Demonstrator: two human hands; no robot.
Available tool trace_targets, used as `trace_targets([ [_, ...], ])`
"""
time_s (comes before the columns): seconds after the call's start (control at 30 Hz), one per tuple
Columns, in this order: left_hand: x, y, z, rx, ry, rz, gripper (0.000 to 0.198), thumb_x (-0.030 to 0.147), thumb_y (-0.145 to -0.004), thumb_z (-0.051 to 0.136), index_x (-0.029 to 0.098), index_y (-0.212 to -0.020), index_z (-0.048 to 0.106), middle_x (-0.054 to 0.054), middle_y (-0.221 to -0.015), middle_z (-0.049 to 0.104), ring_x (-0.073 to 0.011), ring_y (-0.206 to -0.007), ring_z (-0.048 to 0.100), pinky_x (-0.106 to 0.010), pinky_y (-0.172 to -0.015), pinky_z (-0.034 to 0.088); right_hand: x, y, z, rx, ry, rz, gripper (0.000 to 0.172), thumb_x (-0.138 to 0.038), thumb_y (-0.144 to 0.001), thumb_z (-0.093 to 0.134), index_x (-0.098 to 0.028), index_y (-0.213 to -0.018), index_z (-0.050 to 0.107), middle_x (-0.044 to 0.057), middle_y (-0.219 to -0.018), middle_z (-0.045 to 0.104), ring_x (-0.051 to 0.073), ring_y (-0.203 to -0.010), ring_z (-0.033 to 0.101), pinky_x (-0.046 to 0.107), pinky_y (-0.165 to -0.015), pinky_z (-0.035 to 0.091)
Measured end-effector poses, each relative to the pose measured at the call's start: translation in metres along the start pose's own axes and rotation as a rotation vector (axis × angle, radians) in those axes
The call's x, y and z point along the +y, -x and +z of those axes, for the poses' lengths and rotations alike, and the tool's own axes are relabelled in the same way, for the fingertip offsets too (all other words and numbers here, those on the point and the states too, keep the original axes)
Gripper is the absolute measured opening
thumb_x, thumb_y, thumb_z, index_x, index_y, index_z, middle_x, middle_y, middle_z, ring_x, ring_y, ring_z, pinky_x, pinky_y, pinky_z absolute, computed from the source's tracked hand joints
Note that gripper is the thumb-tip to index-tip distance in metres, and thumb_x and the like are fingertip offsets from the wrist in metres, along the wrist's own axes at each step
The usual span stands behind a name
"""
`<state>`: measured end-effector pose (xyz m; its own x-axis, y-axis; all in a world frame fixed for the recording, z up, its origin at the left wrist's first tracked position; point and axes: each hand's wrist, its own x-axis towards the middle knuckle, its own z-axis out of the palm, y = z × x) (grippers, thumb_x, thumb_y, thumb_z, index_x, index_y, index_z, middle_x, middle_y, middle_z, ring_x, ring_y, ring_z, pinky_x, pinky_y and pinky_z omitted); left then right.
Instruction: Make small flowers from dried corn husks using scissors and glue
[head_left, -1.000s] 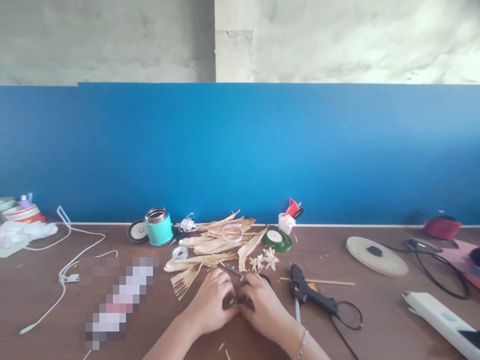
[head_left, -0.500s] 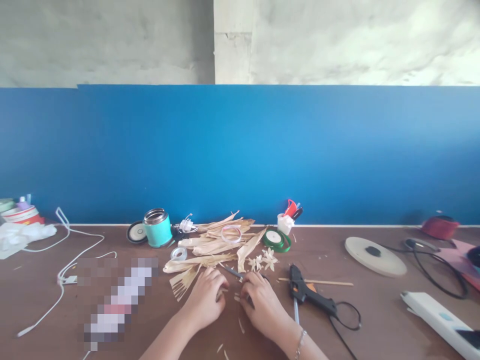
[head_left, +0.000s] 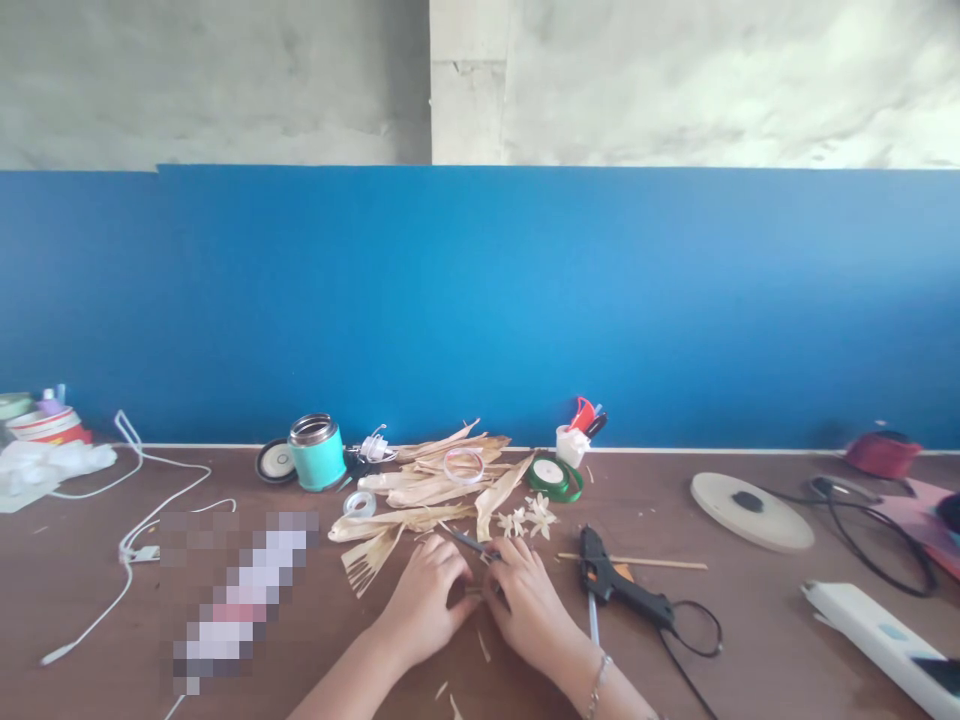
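Note:
My left hand [head_left: 431,595] and my right hand [head_left: 529,600] almost meet above the table, fingers curled and closed. Between their fingertips shows a small pale piece of corn husk [head_left: 474,592], mostly covered by the fingers. A pair of scissors [head_left: 466,541] lies just beyond, partly behind my right hand. Farther back spreads a pile of dried corn husks [head_left: 420,490], with one fringed husk [head_left: 372,562] near my left hand. Small star-shaped husk flowers [head_left: 538,515] lie past my right hand.
To the right lie a black glue gun [head_left: 626,590], a thin wooden stick [head_left: 667,563], a pale round disc [head_left: 780,525] and a white power strip [head_left: 885,640]. Behind are green ribbon [head_left: 572,488], a white cup [head_left: 571,447] and a teal jar [head_left: 318,463]. A white cable [head_left: 169,490] trails left.
My hands have come closer together, the left one moving right until the fingertips nearly touch at the husk piece. The view has shifted slightly.

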<state>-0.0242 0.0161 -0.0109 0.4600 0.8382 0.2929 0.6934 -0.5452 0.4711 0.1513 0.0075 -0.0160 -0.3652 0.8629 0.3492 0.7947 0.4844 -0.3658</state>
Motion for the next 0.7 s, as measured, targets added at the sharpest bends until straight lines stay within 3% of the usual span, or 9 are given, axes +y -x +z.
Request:
trace_targets([
  [0.17,-0.002,-0.001,0.002,0.016,-0.001,-0.01,0.015,0.022,-0.071,0.068,0.02,-0.082,0.059,-0.003,-0.089,0.058,-0.0233,-0.091,0.049,-0.036,-0.079,0.04,0.0,-0.003,0.002,0.075,-0.136,0.012,0.019,-0.005,-0.078,0.05,-0.019,-0.069,0.058,0.007,-0.102,0.061,0.023,-0.095,0.054,0.035,-0.08,0.042],
  [0.37,-0.002,-0.001,0.002,-0.026,0.025,0.021,0.004,0.017,-0.075,0.063,0.021,-0.075,0.061,-0.002,-0.087,0.056,-0.022,-0.091,0.048,-0.036,-0.08,0.04,0.008,-0.008,0.003,0.217,-0.23,0.018,0.02,-0.007,-0.08,0.048,-0.019,-0.069,0.059,0.008,-0.093,0.063,0.022,-0.089,0.056,0.037,-0.081,0.043],
  [0.57,-0.002,0.0,-0.002,0.01,0.027,-0.007,0.014,0.006,-0.073,0.056,0.02,-0.071,0.057,-0.003,-0.086,0.056,-0.0216,-0.09,0.049,-0.036,-0.08,0.041,0.015,-0.007,0.004,0.185,-0.202,0.061,0.029,-0.002,-0.078,0.043,-0.02,-0.082,0.066,0.008,-0.094,0.064,0.023,-0.09,0.058,0.038,-0.083,0.044],
  [0.7,-0.003,-0.001,-0.005,0.1,0.063,-0.036,0.013,0.009,-0.079,0.051,0.02,-0.072,0.056,-0.004,-0.085,0.057,-0.022,-0.088,0.05,-0.037,-0.079,0.042,0.011,-0.007,-0.002,0.21,-0.196,0.052,0.032,0.0,-0.076,0.043,-0.019,-0.092,0.064,0.009,-0.097,0.063,0.023,-0.093,0.056,0.038,-0.084,0.043],
])
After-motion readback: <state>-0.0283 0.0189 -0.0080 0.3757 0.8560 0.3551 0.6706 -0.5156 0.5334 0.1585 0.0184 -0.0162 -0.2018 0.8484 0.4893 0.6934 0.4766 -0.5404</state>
